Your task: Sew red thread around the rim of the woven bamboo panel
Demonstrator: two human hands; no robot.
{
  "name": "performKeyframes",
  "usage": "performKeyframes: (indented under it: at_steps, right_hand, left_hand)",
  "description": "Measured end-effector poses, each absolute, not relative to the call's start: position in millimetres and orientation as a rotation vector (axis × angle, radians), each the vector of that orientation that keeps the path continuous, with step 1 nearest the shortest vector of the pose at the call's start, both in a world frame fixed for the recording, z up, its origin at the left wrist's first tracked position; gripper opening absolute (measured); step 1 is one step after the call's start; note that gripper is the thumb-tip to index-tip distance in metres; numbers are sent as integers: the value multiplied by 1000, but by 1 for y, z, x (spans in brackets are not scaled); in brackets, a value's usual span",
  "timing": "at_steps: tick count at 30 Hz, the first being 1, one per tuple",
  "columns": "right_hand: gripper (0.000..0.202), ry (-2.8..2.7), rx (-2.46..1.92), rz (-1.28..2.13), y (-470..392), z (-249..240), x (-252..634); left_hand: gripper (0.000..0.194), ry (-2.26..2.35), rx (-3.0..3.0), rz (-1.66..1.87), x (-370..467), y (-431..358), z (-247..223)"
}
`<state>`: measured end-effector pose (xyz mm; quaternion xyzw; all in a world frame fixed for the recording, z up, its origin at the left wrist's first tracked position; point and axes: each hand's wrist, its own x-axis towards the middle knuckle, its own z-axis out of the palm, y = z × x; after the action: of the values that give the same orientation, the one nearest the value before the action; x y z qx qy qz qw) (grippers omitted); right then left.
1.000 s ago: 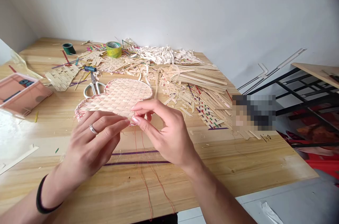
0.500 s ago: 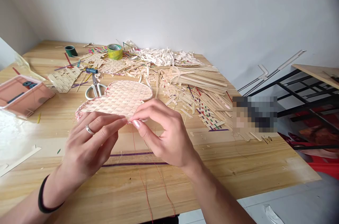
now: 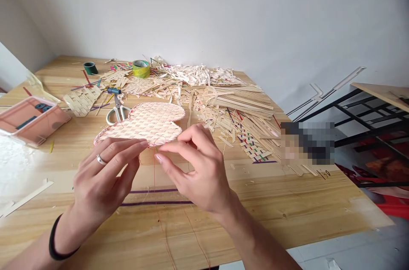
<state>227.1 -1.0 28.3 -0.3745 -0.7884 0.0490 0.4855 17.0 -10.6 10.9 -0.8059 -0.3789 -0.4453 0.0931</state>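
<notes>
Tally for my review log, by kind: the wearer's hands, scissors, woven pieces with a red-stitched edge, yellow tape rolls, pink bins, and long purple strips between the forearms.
Hands: left hand, right hand: 2
Scissors: 1
Red-edged woven piece: 1
Yellow tape roll: 1
Pink bin: 1
Purple strips: 2
Total: 8

I get a bright, soft view, with strong glare washing out the near left of the worktop. Faint shadow greys the left corner of the pale wall. The far right edge darkens and smears, and one patch there is pixelated.
</notes>
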Motion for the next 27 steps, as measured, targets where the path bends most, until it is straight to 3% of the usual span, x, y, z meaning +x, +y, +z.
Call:
performKeyframes:
  at_steps: [6,10,14,19,27]
  right_hand:
    - [6,-1881,-934,166,-3,27,222]
    - [23,-1788,-969,359,-3,33,231]
    - [23,-1920,-1130,796,8,26,243]
    - [22,-1680,-865,1561,21,10,242]
    - [28,-1421,-757,1748,19,13,229]
  left_hand:
    - [45,-1114,-2388,-1318,17,-10,10]
    - [46,-1114,-2368,-1330,16,-11,11]
    - [47,-1110,-2375,-1337,14,-11,11]
    - [48,-1109,-2392,-1343,15,-9,11]
    - [47,-1068,-2419,-1356,14,-10,10]
